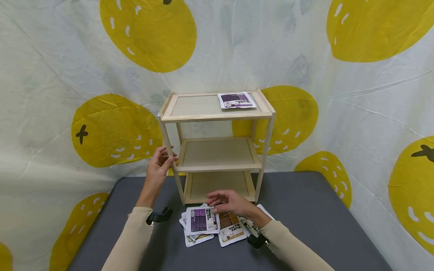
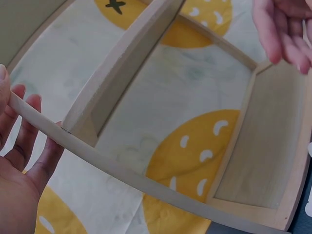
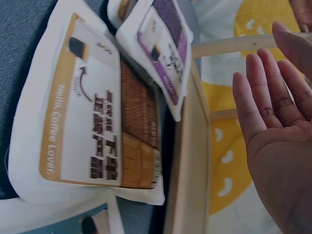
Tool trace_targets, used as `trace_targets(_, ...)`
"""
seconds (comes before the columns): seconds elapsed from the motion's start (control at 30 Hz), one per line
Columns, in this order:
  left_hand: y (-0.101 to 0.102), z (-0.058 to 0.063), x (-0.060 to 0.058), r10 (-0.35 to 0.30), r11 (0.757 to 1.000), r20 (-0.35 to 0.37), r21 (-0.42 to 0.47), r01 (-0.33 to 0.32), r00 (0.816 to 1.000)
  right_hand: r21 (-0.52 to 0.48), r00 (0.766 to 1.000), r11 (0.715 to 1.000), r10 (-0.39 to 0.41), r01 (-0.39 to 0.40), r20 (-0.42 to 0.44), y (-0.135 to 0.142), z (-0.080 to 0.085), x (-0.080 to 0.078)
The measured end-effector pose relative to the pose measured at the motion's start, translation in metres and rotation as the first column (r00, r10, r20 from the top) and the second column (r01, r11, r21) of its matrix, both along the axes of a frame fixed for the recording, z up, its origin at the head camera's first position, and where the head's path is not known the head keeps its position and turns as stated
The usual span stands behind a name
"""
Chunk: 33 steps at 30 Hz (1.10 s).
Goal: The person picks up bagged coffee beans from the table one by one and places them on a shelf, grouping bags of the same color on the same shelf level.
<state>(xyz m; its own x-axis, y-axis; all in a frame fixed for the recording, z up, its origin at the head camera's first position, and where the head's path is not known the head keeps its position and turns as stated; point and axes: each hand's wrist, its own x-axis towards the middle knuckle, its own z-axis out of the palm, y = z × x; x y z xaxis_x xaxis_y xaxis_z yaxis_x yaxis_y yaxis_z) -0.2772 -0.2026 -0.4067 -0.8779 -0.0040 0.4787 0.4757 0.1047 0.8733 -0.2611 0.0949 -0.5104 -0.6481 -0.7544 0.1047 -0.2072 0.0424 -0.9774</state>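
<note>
A three-tier wooden shelf (image 1: 217, 166) stands on the table. My left hand (image 1: 158, 165) holds its front left post at the middle tier, thumb on one side and fingers behind, as the left wrist view shows. My right hand (image 1: 230, 201) hovers over the coffee packets with its fingers loosely extended and nothing in them. Beneath it lie a purple packet (image 1: 202, 222) on top of others and a brown packet (image 1: 232, 228). The brown one, printed "Hello, coffee Lover", fills much of the right wrist view. Another purple packet (image 1: 236, 100) lies on the top tier, towards the right.
The dark grey table (image 1: 305, 226) extends to both sides of the shelf. Behind it hangs a white cloth (image 1: 217, 45) with large yellow fruit prints, close to the shelf's back. Part of another packet (image 1: 266, 212) shows beyond my right wrist.
</note>
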Motion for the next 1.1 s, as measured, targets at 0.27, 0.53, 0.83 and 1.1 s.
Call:
trace_targets(0.27, 0.0, 0.0, 0.0, -0.007, 1.0, -0.005, 0.001, 0.007, 1.0, 0.004, 0.999, 1.0, -0.019, 0.019, 0.036, -0.008, -0.018, -0.004)
trace_targets(0.53, -0.001, 0.0, 0.001, -0.015, 1.0, -0.004, 0.004, 0.015, 1.0, 0.069, 0.999, 0.997, -0.047, 0.047, 0.0, -0.016, -0.027, -0.003)
trace_targets(0.83, 0.0, 0.001, 0.001, -0.009, 1.0, -0.003, 0.002, 0.009, 1.0, 0.115, 0.997, 0.992, -0.051, 0.057, -0.056, -0.021, -0.037, -0.004)
trace_targets(1.1, 0.0, 0.0, 0.0, -0.009, 1.0, -0.002, -0.003, 0.009, 1.0, 0.165, 0.992, 0.982, -0.082, 0.097, -0.095, -0.025, -0.038, -0.002)
